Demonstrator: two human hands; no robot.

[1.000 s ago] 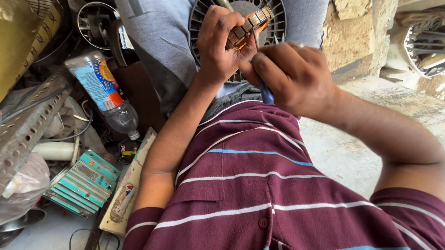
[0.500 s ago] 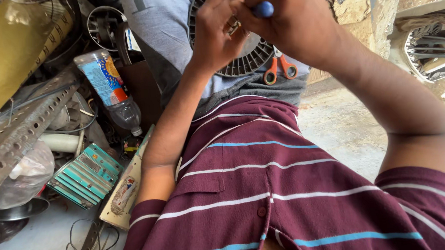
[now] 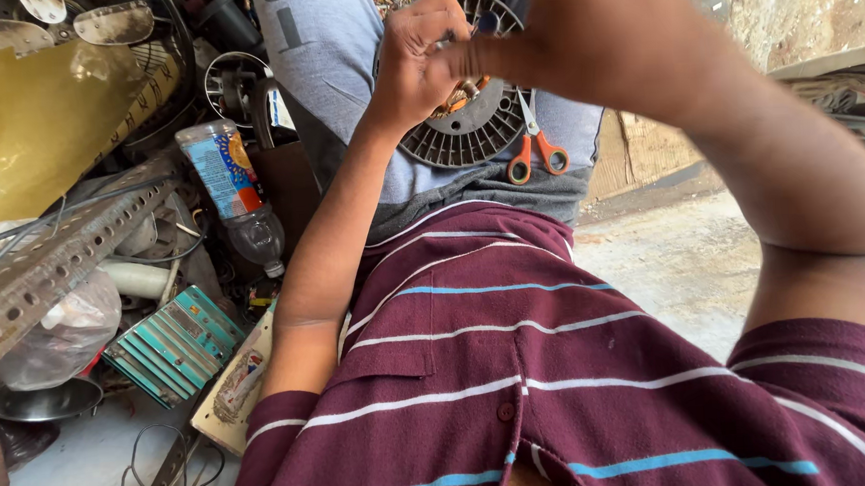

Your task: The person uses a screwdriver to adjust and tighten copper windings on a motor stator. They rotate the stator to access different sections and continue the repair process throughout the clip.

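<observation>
A round grey ribbed disc [image 3: 466, 125] lies tilted on the lap — left hand [image 3: 425, 63] clenched on a small part above it, right hand [image 3: 580, 47] pinching there; orange scissors [image 3: 535, 151] beside it, blades pointing up.

The blurry right hand [image 3: 589, 42] hides most of a small blue-tipped tool [image 3: 487, 23]. The left hand [image 3: 422, 54] covers something gold, maybe a metal part [image 3: 460, 98].

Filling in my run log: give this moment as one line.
left hand: grips small part | right hand: against it, blue-handled tool | below: grey slotted disc, orange scissors
</observation>
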